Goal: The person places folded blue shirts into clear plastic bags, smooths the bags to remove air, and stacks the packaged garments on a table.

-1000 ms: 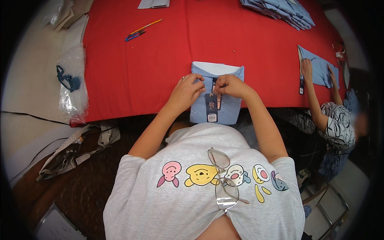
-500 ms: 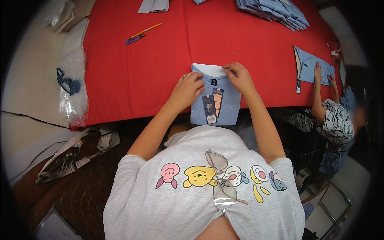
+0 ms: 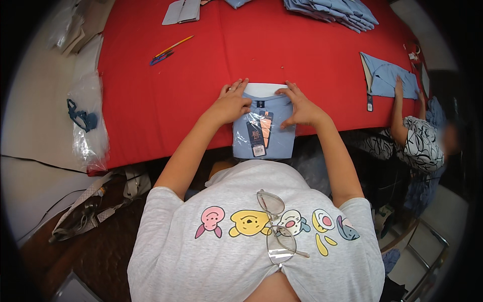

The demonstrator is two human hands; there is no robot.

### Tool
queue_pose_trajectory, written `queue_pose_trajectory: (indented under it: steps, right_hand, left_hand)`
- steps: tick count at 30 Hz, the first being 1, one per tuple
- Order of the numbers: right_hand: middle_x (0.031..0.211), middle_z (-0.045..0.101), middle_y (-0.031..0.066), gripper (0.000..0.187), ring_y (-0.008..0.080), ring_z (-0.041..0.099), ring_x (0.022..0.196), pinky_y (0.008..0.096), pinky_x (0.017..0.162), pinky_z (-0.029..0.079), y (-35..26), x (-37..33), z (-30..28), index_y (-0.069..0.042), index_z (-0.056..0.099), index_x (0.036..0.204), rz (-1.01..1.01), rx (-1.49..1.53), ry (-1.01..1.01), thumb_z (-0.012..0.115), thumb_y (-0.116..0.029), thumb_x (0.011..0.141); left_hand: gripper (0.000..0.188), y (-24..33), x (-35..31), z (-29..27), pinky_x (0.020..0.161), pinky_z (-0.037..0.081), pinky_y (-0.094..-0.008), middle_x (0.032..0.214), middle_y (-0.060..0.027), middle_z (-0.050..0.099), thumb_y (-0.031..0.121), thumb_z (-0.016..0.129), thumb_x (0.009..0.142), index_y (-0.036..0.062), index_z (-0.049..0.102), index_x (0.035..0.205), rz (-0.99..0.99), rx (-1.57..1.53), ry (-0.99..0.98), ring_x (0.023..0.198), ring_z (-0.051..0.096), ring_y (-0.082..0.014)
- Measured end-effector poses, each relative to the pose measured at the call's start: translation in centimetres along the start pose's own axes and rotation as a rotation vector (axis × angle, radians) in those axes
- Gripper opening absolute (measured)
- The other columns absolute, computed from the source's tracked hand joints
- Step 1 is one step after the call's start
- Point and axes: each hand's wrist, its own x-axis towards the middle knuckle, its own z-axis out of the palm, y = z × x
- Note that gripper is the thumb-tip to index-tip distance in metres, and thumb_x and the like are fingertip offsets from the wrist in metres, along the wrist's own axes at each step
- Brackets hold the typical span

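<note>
A folded light-blue shirt (image 3: 241, 133) lies in a clear plastic bag at the table's near edge, collar away from me. White card (image 3: 262, 89) shows above its neckline, and two hang tags, one dark (image 3: 256, 136) and one with orange panels (image 3: 266, 128), rest on its front. My left hand (image 3: 232, 104) grips the bagged shirt's upper left edge, thumb on top. At the upper right edge, my right hand (image 3: 303, 106) holds it with thumb and forefinger wide apart, the forefinger by the card. Fingertips beneath the edges are hidden.
Red cloth covers the table (image 3: 191, 90). On it lie a yellow pencil (image 3: 174, 45), blue thread snips (image 3: 161, 58), a notebook (image 3: 181, 12) and a pile of blue shirts (image 3: 332, 12). Clear bags (image 3: 89, 136) hang at left. A co-worker's hands (image 3: 399, 87) press a folded blue garment (image 3: 387, 75) at right.
My right hand has spread its thumb down over the shirt's right side. My left fingers have shifted up to the top left corner. The view has shifted slightly.
</note>
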Motion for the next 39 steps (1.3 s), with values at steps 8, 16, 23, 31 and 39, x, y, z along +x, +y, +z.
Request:
queue_pose_trajectory:
  steps: [8,16,23,31,39]
  right_hand:
    - [0.179,0.014,0.0169,0.036,0.0480,0.000,0.164,0.0626,0.130,0.014,1.4,-0.1,0.2,-0.015,0.077,0.087,-0.055,-0.009,-0.093,0.096,-0.018,0.057]
    - [0.178,0.024,0.0121,0.018,0.0412,0.004,0.166,0.0555,0.132,0.014,1.0,-0.8,0.4,-0.011,0.074,0.079,-0.012,-0.020,-0.053,0.090,-0.011,0.071]
    - [0.168,0.041,0.0128,0.014,0.0318,0.051,0.140,0.0441,0.114,0.042,1.4,0.2,-1.1,-0.006,0.072,0.078,0.022,0.273,-0.025,0.085,-0.005,0.076]
    - [0.128,0.070,0.0104,0.013,0.0326,0.064,0.116,0.0432,0.102,0.050,1.8,3.1,-1.9,-0.006,0.071,0.088,-0.127,-0.175,-0.049,0.082,-0.011,0.082]
    - [0.128,0.069,0.0161,0.045,0.0305,0.070,0.105,0.0424,0.093,0.056,2.0,-0.3,3.4,-0.002,0.067,0.126,-0.048,0.159,0.737,0.083,-0.015,0.086]
  left_hand:
    - [0.018,-0.8,1.1,0.1,0.129,0.017,-0.0581,0.167,-0.0187,0.041,0.028,0.069,0.099,0.0106,0.075,0.103,0.004,-0.053,0.042,0.159,0.033,-0.0347]
    - [0.017,-0.9,1.0,1.3,0.128,0.020,-0.0592,0.159,-0.0177,0.053,0.025,0.066,0.102,0.0098,0.072,0.102,0.004,-0.076,0.196,0.152,0.044,-0.0363]
    - [0.016,-1.3,1.2,0.9,0.128,0.025,-0.0560,0.148,-0.0141,0.061,0.022,0.063,0.104,0.0067,0.068,0.106,0.026,-0.123,0.215,0.138,0.056,-0.0299]
    - [0.012,-1.2,2.3,-1.1,0.120,0.037,-0.0521,0.105,-0.0132,0.070,0.016,0.062,0.102,0.0041,0.063,0.103,0.031,0.047,0.186,0.112,0.066,-0.0304]
    - [0.041,-1.3,-1.9,3.5,0.109,0.047,-0.0488,0.117,-0.0195,0.069,0.024,0.081,0.091,0.0010,0.062,0.119,-0.326,-0.277,0.633,0.107,0.069,-0.0375]
